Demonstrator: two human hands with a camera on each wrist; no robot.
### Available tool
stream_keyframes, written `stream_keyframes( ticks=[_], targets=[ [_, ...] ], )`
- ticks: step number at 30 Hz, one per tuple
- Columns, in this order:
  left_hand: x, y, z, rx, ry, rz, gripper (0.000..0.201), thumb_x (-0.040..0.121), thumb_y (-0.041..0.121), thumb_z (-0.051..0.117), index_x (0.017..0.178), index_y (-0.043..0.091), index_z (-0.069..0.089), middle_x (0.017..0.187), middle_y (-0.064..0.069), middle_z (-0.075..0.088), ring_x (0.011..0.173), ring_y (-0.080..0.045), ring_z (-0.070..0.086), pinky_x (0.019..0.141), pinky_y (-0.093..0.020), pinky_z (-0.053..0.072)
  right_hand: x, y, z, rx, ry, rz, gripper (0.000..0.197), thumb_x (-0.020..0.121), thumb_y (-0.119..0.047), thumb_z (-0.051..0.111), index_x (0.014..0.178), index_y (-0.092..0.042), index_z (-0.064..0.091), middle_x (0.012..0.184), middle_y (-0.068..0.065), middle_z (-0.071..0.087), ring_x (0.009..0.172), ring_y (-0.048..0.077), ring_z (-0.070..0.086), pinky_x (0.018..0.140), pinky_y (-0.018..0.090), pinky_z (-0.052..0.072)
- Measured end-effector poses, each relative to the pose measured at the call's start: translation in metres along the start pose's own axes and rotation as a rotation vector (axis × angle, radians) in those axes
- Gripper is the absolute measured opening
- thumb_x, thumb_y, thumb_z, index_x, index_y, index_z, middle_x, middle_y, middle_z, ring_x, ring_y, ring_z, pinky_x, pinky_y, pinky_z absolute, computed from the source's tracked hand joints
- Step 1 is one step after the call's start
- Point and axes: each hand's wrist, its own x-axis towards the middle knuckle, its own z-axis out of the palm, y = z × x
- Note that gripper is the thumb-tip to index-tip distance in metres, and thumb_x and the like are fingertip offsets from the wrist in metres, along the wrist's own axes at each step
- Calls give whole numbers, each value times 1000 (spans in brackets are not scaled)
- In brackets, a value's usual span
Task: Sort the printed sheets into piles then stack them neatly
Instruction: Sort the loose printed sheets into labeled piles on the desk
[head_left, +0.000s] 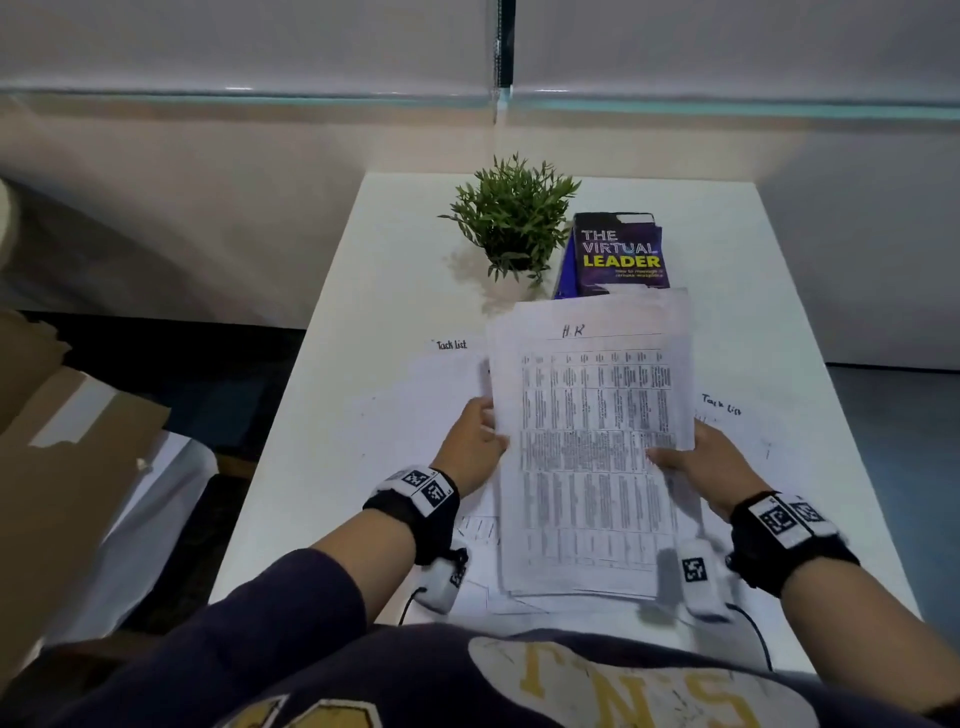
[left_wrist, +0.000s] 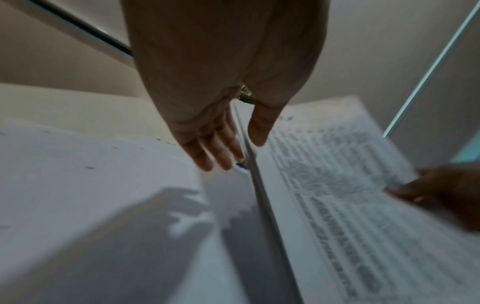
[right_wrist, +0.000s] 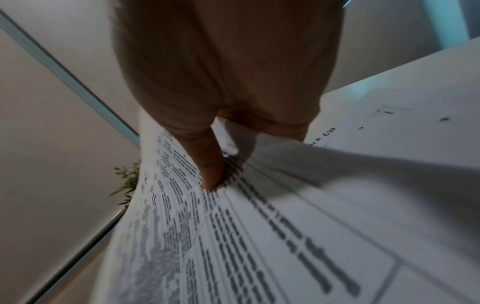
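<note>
Dim overhead light; wrist views blurred, edges warped.

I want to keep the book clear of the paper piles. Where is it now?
In the head view the book lies at the table's far end, right of the plant, its near edge tucked under the held sheets.

My white table (head_left: 779, 322) runs ahead to a pale wall (head_left: 260, 171) | glass partition (head_left: 727, 47) with dark post (head_left: 504, 41) above it | dark floor (head_left: 218, 353) left | brown cardboard (head_left: 62, 457) near left
</note>
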Motion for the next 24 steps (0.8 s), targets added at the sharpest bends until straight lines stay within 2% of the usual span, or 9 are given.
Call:
stream_keyframes(
  ticks=[3,6,9,12,15,18,19,21,24],
  targets=[
    [10,-38,-26,389,124,-157,52,88,19,62,138,15,44,135,-12,48,125,-27,47,99,-34,42,3,6,-10,58,60,32,31,89,-3,68,119,-6,61,87,6,66,77,28,62,79,43,52],
    [13,-66,-59,633,290,-481,65,83,35,65,140,13,41,140,-15,40,129,-32,41,104,-42,41,4,10,-18,109,106,56,29,89,-3,67,117,-8,60,81,9,64,68,26,58,66,36,50],
    [8,-83,-78,499,336,-681,91,74,40,73,143,10,24,145,-19,28,134,-37,33,109,-46,35,6,11,-17,146,122,55,39,87,-5,70,124,-9,58,102,11,68,86,27,63,78,36,50],
    [5,-96,-87,383,354,-745,106,69,41,80,147,13,12,146,-20,22,132,-41,35,106,-49,37,8,10,-11,141,113,66,41,86,-3,70,125,-8,59,106,10,68,91,27,63,92,44,49],
    [10,-101,-88,269,358,-751,116,71,29,83,151,17,-1,150,-20,13,134,-43,34,107,-50,37,10,10,-6,103,114,74,44,85,-4,72,127,-9,60,111,10,69,99,30,64,100,49,47],
    [15,-104,-84,181,374,-695,109,70,12,84,147,17,7,146,-22,27,128,-43,42,104,-52,42,10,10,-2,80,115,73,44,85,-6,72,128,-9,60,113,9,69,103,31,64,102,50,45],
    [15,-103,-84,201,369,-697,108,69,12,85,146,15,9,145,-22,32,127,-42,44,104,-51,42,10,11,-2,76,115,74,44,86,-6,71,128,-9,60,114,10,68,104,31,63,103,51,45],
    [13,-99,-85,341,334,-739,107,67,27,86,144,8,14,144,-22,36,130,-39,42,106,-48,40,11,11,-2,73,115,78,43,86,-7,72,127,-9,60,114,10,68,103,32,63,102,52,45],
    [11,-94,-87,426,349,-800,105,69,44,82,142,5,18,143,-21,29,131,-36,38,108,-43,38,11,12,-4,62,120,78,43,86,-8,72,127,-9,60,113,13,68,100,34,63,101,53,47]
  ],
)
